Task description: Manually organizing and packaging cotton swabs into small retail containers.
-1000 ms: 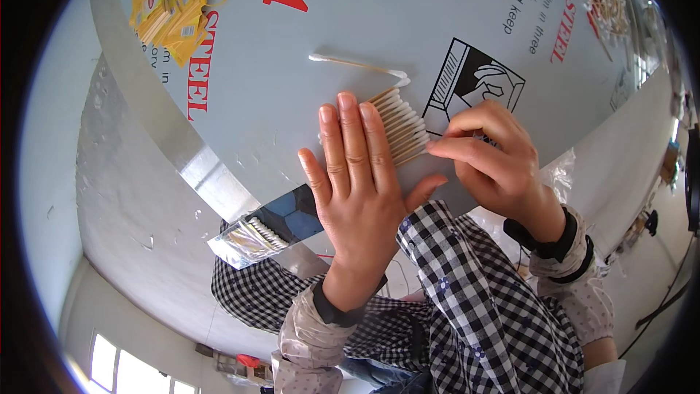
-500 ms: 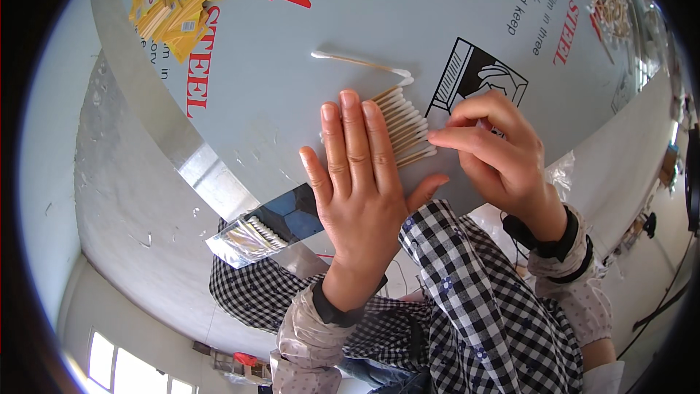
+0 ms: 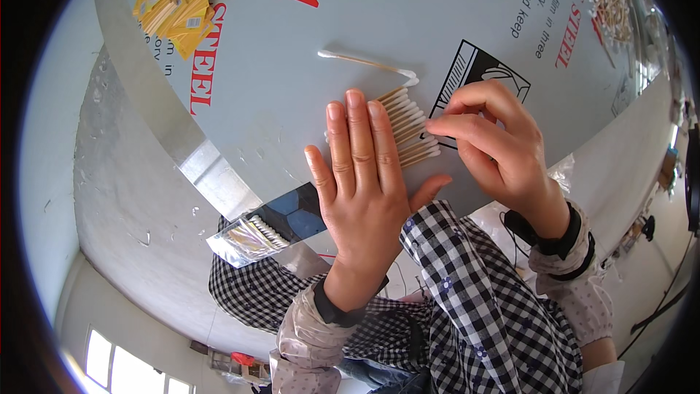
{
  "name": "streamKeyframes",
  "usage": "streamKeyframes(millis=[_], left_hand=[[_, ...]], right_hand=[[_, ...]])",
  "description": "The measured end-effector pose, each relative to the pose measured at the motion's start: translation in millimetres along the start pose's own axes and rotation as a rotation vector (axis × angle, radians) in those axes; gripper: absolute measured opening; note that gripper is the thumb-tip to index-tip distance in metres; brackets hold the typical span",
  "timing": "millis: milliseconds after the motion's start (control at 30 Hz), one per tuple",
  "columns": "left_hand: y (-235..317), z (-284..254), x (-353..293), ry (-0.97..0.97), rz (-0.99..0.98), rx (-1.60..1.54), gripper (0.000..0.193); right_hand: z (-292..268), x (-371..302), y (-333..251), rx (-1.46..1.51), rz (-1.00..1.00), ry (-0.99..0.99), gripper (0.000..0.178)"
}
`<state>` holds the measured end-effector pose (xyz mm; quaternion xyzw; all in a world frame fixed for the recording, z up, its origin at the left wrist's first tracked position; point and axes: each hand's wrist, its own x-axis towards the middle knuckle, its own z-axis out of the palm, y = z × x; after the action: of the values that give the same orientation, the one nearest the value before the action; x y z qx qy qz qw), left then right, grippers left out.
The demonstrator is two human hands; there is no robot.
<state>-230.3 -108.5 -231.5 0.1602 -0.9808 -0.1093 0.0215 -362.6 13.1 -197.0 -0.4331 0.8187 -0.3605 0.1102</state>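
A row of wooden cotton swabs with white tips lies side by side on the grey table. My left hand rests flat across the row with its fingers stretched out, hiding the left part of the swabs. At the row's right ends, my right hand is closed in a pinch, its fingertips at a cotton swab's tip. Its thumb is largely hidden. Beyond the row, one loose cotton swab lies at a slant, its right end near another white tip.
A clear packet of cotton swabs sits at the near left edge, beside a dark blue hexagon-patterned piece. Yellow printed packets are heaped at the far left. A big pile of loose swabs lies far right.
The nearest swabs now sit closer to the others in the row. My right fingertips have shifted slightly farther along the tips, while my left hand stays flat. The whole view has shifted slightly.
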Motion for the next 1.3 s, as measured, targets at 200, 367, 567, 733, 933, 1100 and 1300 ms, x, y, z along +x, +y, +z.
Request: streamKeyframes(millis=[200,367,567,733,933,1100,1300], left_hand=[[-3.5,-0.4,0.1,-0.019,0.063,0.178,0.113],[-3.4,0.5,0.7,0.004,0.065,0.172,0.112],[-3.3,-0.8,1.1,-0.009,0.064,0.177,0.112],[-1.5,-1.4,2.1,-0.007,0.06,0.161,0.111],[-1.2,-0.5,0.7,0.003,0.024,0.072,0.102],[0.3,0.8,-0.2,0.009,-0.004,-0.005,0.093],[-1.4,0.5,0.1,-0.009,0.044,0.126,0.108]], right_hand=[[1.5,0.1,0.6,0.064,0.011,0.01,0.028],[3.5,7.5,-0.3,0.009,-0.001,0.032,0.027],[2.7,7.0,3.3,-0.007,-0.034,0.009,0.029],[3.3,10.3,-0.5,0.052,0.04,0.046,0.029],[1.7,12.5,-0.4,0.027,0.045,-0.04,0.036],[1.0,13.7,1.1,-0.004,0.01,-0.061,0.035],[4.6,19.6,-1.8,-0.025,0.004,-0.044,0.035]])
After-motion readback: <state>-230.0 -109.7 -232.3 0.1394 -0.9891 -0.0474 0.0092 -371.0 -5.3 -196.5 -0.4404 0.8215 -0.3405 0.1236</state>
